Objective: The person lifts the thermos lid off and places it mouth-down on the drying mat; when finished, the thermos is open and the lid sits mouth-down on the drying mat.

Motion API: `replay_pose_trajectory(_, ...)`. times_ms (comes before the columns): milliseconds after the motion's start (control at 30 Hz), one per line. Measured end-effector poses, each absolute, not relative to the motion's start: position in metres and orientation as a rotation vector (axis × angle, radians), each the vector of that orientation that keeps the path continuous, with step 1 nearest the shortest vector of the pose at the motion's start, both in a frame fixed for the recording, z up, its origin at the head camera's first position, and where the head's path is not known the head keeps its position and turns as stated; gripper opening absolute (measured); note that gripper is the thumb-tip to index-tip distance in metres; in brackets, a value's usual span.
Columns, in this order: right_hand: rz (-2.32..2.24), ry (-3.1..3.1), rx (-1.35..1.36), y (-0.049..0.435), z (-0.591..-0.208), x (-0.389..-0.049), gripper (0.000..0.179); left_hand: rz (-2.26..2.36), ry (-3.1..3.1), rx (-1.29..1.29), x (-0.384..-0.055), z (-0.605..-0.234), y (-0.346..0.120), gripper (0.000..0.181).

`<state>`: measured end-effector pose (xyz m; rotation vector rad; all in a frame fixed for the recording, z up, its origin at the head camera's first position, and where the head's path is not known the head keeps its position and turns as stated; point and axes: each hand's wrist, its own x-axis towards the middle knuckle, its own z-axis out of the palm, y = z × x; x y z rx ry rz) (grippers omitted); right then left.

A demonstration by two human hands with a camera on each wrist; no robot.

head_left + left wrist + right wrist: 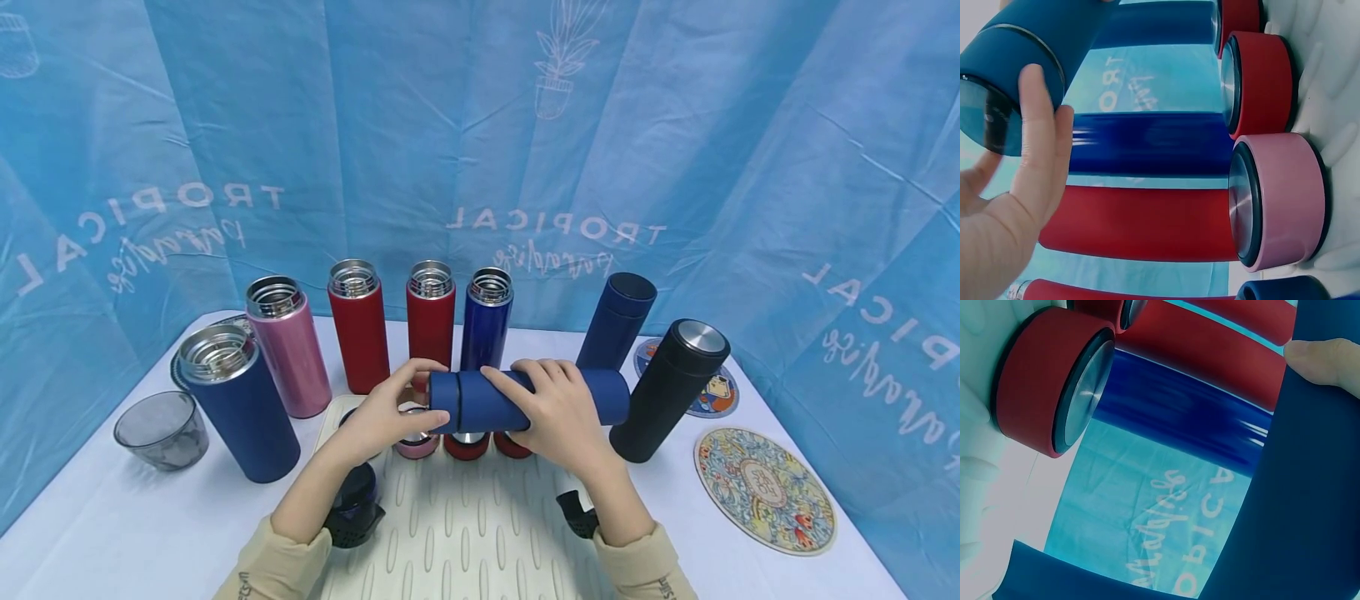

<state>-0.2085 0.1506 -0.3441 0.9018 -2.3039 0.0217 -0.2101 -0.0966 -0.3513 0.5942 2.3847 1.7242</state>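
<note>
A navy blue thermos flask (611, 398) lies level in the air over the white mat, its lid end pointing left. My right hand (558, 412) grips the body from above, thumb laid along the near side. At the other end, my left hand (378, 421) holds the lid (444, 402) between thumb and fingers; in the left wrist view its fingers (1038, 125) lie against the lid near the seam. Beneath the flask stand a pink lid (1288, 200) and several red lids, one red lid (1054, 381) close in the right wrist view.
Lidless flasks stand behind and left: navy (243, 417), pink (292, 362), red (360, 342), another red (431, 321), shiny blue (486, 329). Lidded navy (611, 325) and black (663, 400) flasks stand right, near a patterned round mat (765, 492). A glass bowl (161, 433) sits left.
</note>
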Motion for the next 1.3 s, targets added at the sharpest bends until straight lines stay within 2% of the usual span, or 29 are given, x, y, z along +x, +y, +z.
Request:
replay_pose_trajectory(267, 0.01, -2.311, 0.913, 0.149, -0.345, -0.208, 0.085, 1.72, 2.333, 0.512, -0.211, -0.352, -0.095, 0.04)
replay_pose_trajectory(433, 0.011, -2.322, 0.915, 0.149, -0.345, -0.208, 0.083, 1.702, 2.334, 0.525, -0.212, -0.353, -0.096, 0.043)
replay_pose_trajectory(500, 0.015, -2.324, 0.914, 0.149, -0.346, -0.208, 0.082, 1.692, 2.354, 0.575, -0.212, -0.353, -0.098, 0.049)
replay_pose_trajectory(700, 0.024, -2.341, 0.908, 0.149, -0.346, -0.208, 0.086, 1.697, 2.32, 0.802, -0.213, -0.353, -0.105, 0.082)
replay_pose_trajectory(933, 0.014, -2.358, 0.898, 0.149, -0.346, -0.209, 0.083, 1.72, 2.318, 0.92, -0.214, -0.352, -0.105, 0.068)
replay_pose_trajectory(1300, 0.014, -2.321, 0.903, 0.15, -0.345, -0.208, 0.081, 1.699, 2.315, 0.693, -0.215, -0.353, -0.104, 0.063)
